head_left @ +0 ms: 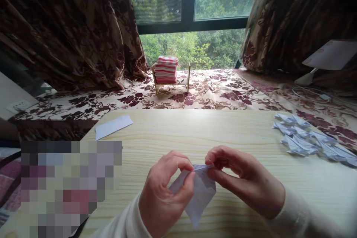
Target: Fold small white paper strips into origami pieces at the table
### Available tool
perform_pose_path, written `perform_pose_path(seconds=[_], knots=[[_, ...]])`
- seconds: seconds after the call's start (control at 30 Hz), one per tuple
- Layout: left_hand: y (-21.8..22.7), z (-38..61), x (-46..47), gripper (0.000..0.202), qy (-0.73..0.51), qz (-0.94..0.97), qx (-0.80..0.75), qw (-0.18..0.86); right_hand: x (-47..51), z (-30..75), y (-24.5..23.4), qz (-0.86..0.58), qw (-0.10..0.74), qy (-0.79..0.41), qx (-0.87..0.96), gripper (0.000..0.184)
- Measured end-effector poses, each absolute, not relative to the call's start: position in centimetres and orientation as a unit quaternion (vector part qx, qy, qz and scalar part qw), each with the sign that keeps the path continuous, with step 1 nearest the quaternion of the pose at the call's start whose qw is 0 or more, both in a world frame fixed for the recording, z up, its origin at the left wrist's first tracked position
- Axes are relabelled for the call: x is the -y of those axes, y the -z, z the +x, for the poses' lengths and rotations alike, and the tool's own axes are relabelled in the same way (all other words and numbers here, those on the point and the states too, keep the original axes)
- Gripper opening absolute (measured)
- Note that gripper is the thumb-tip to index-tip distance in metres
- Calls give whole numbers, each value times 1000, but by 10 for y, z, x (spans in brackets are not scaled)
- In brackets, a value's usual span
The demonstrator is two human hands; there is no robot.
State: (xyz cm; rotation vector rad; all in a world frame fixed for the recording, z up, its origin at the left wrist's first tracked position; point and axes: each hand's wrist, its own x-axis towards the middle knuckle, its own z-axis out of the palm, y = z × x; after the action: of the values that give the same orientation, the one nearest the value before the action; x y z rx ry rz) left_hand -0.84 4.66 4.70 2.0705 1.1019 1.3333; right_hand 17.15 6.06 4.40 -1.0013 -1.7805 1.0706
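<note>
A partly folded sheet of white paper (pixel 200 195) hangs between my two hands, low over the middle of the table, one point of it facing down toward me. My left hand (pixel 169 189) pinches its upper left edge between thumb and forefinger. With thumb and fingertips, my right hand (pixel 245 178) grips the upper right corner. A narrow fold runs along the top edge between the fingertips. Parts of the sheet behind my left fingers are hidden.
Several folded paper pieces (pixel 302 134) lie at the table's right. A white paper strip (pixel 113 127) lies at the back left of the wooden table (pixel 200 130). Behind are a small rack (pixel 172 88) with folded striped cloths (pixel 166 70) and a lamp (pixel 329 55). A blurred patch covers the lower left.
</note>
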Motion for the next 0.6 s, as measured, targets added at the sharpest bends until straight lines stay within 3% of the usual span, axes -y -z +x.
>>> perform_pose_path(seconds=[0.6], knots=[[-49,-4,-40,15,-502,741,-393,209,-59,167,-44,-356,406,-324,777,9]])
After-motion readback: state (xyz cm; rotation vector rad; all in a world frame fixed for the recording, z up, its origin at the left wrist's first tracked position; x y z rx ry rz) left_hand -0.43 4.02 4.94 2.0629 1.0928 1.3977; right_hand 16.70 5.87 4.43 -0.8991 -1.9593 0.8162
